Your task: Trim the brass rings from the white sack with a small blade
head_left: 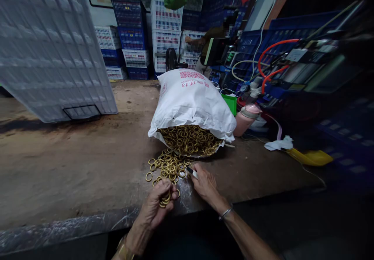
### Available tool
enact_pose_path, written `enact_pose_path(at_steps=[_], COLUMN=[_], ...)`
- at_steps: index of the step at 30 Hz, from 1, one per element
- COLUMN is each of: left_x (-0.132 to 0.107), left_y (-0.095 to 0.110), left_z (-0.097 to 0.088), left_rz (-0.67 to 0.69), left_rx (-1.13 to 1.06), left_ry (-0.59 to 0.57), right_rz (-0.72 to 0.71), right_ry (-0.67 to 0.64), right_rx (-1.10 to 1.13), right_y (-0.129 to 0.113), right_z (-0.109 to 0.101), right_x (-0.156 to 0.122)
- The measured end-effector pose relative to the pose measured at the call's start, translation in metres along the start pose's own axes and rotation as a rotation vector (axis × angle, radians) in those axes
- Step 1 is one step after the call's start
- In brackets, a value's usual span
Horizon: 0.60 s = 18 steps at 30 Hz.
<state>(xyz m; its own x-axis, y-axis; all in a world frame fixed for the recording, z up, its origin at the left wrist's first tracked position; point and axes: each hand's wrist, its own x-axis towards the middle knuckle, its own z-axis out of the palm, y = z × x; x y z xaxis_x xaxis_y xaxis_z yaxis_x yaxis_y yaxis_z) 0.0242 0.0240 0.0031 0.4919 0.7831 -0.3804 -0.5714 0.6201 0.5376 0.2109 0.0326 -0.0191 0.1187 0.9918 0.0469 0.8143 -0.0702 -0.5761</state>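
Observation:
A white woven sack [193, 100] lies on its side with its mouth toward me, packed with brass-coloured metal rings [189, 140]. More rings [169, 164] have spilled into a loose pile on the table before it. My left hand [159, 201] is closed around several rings near the table's front edge. In my right hand [206, 184] is a small knife [191, 171] with a pale handle, its dark blade pointing at the right side of the pile. A ring lies between the two hands, close to my left fingers.
The brown table [73, 162] has a worn front edge. A tall translucent crate [55, 53] stands at left. Right of the sack are a pink bottle [247, 120], a green tray [230, 103] and a machine with orange hoses [263, 63]. Behind, a person [214, 38] works near stacked crates [131, 38].

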Motion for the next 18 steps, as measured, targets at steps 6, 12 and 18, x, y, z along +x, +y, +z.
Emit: enact_pose_path(at_steps=[6, 12, 18], left_x=[0.006, 0.005, -0.002], left_y=[-0.009, -0.016, -0.013], left_z=[0.004, 0.007, 0.009], left_rz=[0.165, 0.549, 0.589], left_rx=[0.389, 0.747, 0.779], left_ry=[0.101, 0.142, 0.103], right_rz=[0.126, 0.32, 0.343], right_ry=[-0.164, -0.443, -0.526], right_rx=[0.565, 0.939, 1.04], right_y=[-0.021, -0.043, -0.053], right_z=[-0.007, -0.011, -0.011], right_x=[-0.002, -0.009, -0.017])
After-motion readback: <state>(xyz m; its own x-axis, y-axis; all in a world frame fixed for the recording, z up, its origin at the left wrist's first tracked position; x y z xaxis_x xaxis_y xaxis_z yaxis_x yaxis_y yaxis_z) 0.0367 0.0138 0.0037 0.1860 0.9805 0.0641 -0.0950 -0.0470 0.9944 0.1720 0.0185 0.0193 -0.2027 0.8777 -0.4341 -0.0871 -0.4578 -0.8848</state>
